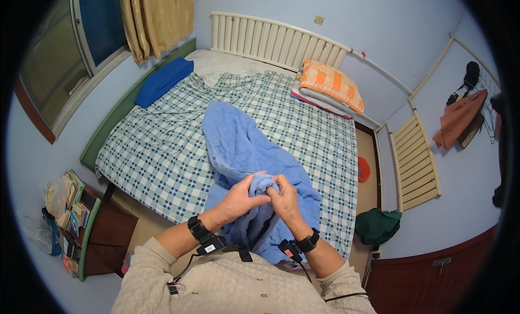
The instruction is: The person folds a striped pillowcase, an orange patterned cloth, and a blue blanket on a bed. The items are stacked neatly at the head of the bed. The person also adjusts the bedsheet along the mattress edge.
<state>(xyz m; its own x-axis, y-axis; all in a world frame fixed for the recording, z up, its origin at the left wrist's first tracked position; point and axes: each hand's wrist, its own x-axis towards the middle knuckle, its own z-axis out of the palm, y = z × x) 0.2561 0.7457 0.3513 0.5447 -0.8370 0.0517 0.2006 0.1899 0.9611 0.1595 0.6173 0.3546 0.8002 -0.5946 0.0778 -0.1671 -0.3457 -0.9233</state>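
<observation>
A light blue quilted cloth (260,145), which looks like a quilt or its cover, lies bunched on the near part of the bed. Both of my hands meet over its near end and pinch a gathered bit of it. My left hand (239,194) grips this bunch from the left, thumb pointing right. On the other side my right hand (284,198) has its fingers curled into the same fabric. What lies inside the bunched folds is hidden. Below my hands the cloth hangs in folds toward my body.
A checked sheet (170,151) covers the bed, with a white slatted headboard (276,39) at its far end. A blue folded item (164,82) lies by the window side. An orange-and-white pillow (331,86) tops folded bedding. At left stands a cabinet (107,241) with books.
</observation>
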